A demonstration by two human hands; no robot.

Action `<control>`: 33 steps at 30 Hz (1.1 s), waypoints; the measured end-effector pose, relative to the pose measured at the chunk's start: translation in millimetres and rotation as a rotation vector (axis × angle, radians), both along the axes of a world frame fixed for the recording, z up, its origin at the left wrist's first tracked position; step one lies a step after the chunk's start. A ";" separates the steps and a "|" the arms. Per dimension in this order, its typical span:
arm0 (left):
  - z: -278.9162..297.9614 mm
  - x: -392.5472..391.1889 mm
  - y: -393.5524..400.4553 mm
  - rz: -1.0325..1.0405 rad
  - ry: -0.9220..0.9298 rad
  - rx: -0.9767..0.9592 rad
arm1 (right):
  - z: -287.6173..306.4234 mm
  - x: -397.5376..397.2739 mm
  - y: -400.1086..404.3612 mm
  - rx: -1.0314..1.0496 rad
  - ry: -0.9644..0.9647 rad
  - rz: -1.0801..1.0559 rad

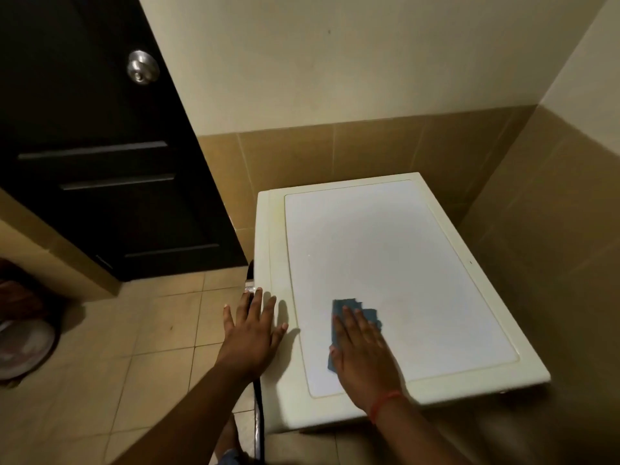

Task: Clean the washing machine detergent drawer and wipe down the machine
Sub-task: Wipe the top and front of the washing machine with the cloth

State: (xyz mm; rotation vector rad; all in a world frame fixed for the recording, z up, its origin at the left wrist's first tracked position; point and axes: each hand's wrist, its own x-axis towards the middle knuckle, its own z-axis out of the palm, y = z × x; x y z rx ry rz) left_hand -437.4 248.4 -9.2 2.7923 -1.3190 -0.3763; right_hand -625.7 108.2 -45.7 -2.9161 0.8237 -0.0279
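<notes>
Dark door (100,156) seen at left, tiled floor (141,330) below. White washing machine (385,263) set in wall corner. Left hand (250,333) spread flat on machine's left edge. Blue cloth (349,327) pressed onto lid under flat right hand (364,354).

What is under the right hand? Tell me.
A blue cloth lies under the right hand, pressed flat on the washing machine top. Its edges show past the fingers; the part beneath the palm is covered.
</notes>
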 end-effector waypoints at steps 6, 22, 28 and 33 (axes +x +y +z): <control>-6.0 17.1 21.5 0.109 0.006 -0.040 | 2.3 27.5 64.4 0.076 -0.010 0.249; -9.8 45.0 46.2 0.218 -0.002 -0.033 | -3.2 52.8 93.0 0.081 -0.013 0.282; -13.9 52.3 45.8 0.158 0.002 -0.016 | 5.8 94.9 85.4 0.102 0.049 0.168; -19.5 72.9 42.8 0.151 0.042 -0.033 | 5.2 85.7 95.3 0.106 0.039 0.182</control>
